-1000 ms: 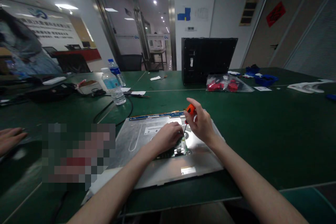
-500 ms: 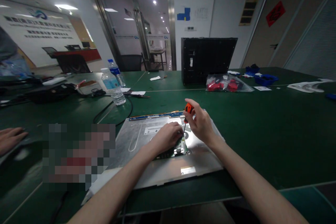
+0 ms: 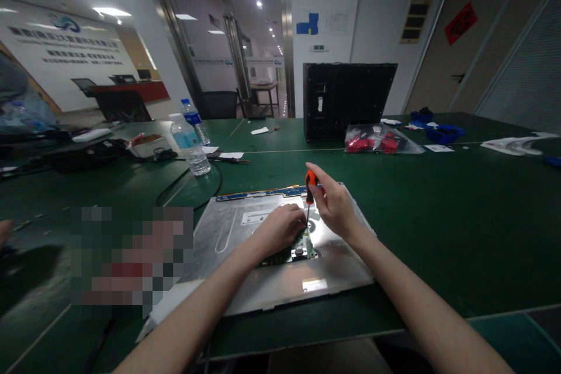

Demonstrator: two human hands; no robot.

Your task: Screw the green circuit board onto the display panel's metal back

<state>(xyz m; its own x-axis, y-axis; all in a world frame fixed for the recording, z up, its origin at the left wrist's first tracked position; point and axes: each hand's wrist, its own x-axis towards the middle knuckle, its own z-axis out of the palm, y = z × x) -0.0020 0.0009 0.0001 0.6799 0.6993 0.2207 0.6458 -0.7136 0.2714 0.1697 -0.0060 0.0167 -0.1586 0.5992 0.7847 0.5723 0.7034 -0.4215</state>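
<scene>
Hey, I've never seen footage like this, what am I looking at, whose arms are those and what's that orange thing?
There is no machine here: the camera sits on a person's head and looks forward and down, so the two bare arms coming in from below are that person's own. The right hand holds a small screwdriver with an orange handle, upright, its tip pointing down at a silvery metal panel that lies flat on a green table. The left hand rests on the panel beside the tip, partly over a small circuit board. Farther back stand water bottles, a black casing and a clear bag of red parts.
</scene>
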